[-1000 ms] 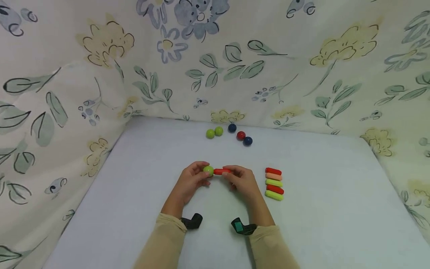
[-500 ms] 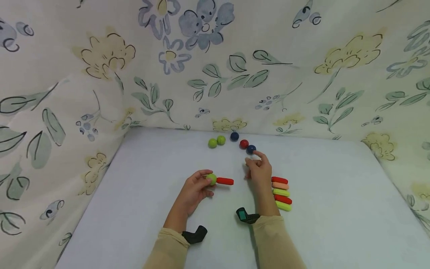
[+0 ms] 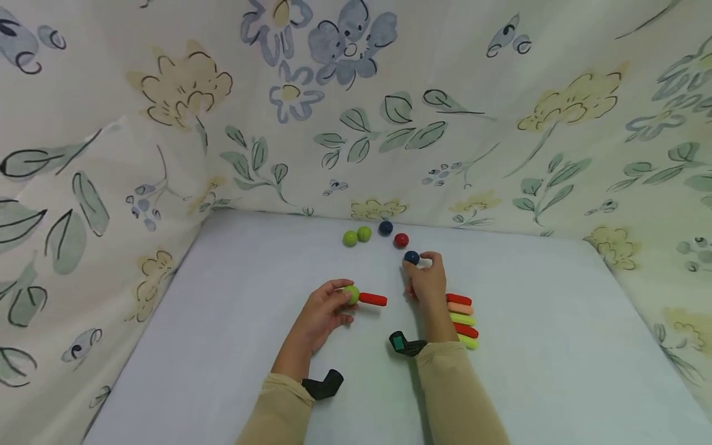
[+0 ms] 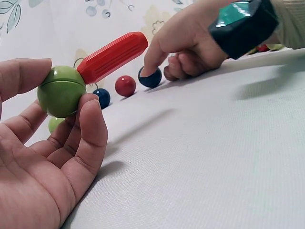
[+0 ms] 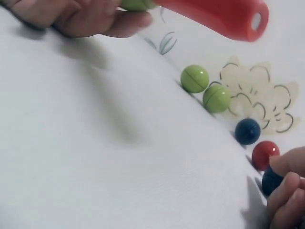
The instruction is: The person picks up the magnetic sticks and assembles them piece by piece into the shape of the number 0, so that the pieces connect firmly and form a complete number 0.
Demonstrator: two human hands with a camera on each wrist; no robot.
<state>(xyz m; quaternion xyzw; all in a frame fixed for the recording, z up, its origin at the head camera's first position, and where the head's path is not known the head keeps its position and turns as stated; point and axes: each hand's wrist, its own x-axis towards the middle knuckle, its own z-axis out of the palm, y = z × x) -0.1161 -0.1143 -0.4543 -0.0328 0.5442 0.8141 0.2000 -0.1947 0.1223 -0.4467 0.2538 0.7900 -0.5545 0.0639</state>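
My left hand [image 3: 325, 315] pinches a green ball [image 4: 62, 92] between thumb and fingertips. A ribbed red stick [image 4: 113, 57] is joined to that ball and points right, clear of the table. The stick's free end has a hole, seen in the right wrist view. Farther forward, my right hand [image 3: 429, 283] has thumb and index finger on opposite sides of a dark blue ball [image 3: 411, 257], which sits low at the table. Just behind it lies a red ball [image 3: 401, 240].
Toward the back of the white table stand another dark blue ball [image 3: 385, 228] and two green balls [image 3: 357, 235]. Beside the right wrist lies a row of short sticks [image 3: 461, 319], red, orange and yellow-green, partly covered by the forearm. A floral cloth [image 3: 356, 123] hangs behind.
My right hand has let go of the red stick, reached forward and taken the front dark blue ball, drawing it slightly away from the red ball. My left hand keeps its grip.
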